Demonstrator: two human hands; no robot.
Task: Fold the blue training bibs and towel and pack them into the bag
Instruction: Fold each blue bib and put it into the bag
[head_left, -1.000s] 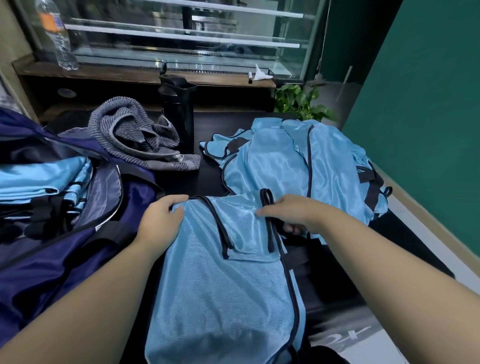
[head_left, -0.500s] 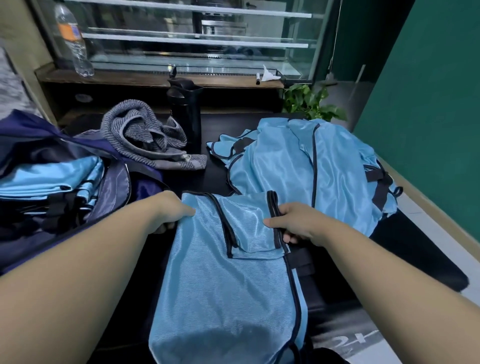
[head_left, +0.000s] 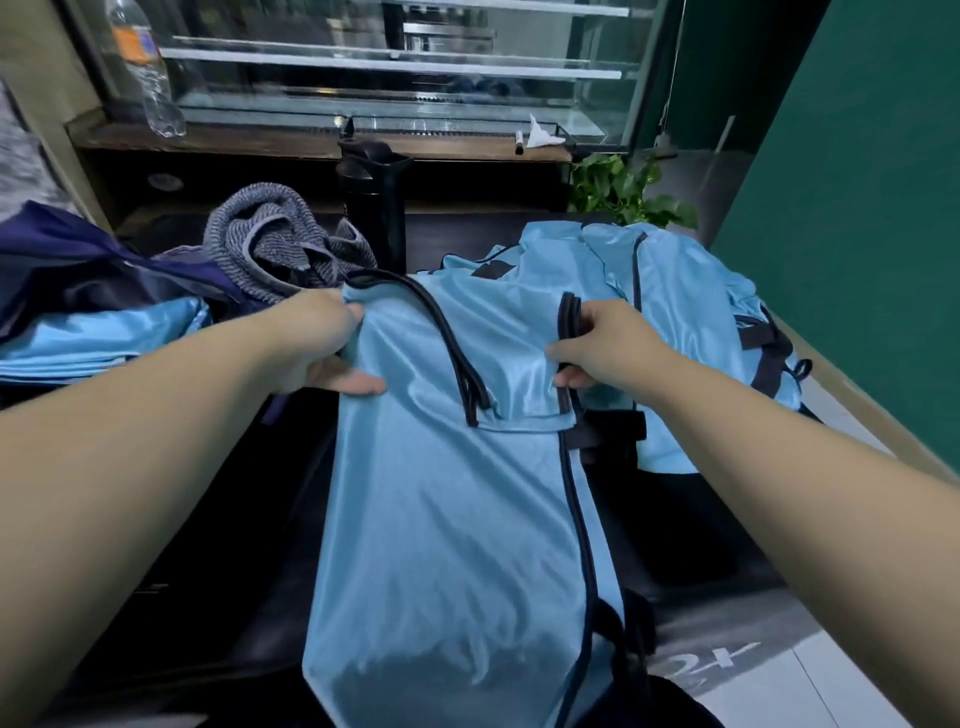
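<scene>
Both hands are on the bib (head_left: 447, 519) mid-frame: left hand (head_left: 317, 348) pinches its top-left corner, right hand (head_left: 597, 348) has fingers curled round the black trim. Bag (head_left: 78, 270) sits far left, towel (head_left: 275, 244) just behind it.

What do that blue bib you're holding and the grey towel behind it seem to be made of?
The blue bib looks like thin synthetic fabric, probably polyester: smooth, slightly glossy, with dark binding along its edges. The grey towel looks like a soft ribbed knit or terry, matte, with fine stripes; cotton or microfibre, I cannot tell.
</scene>
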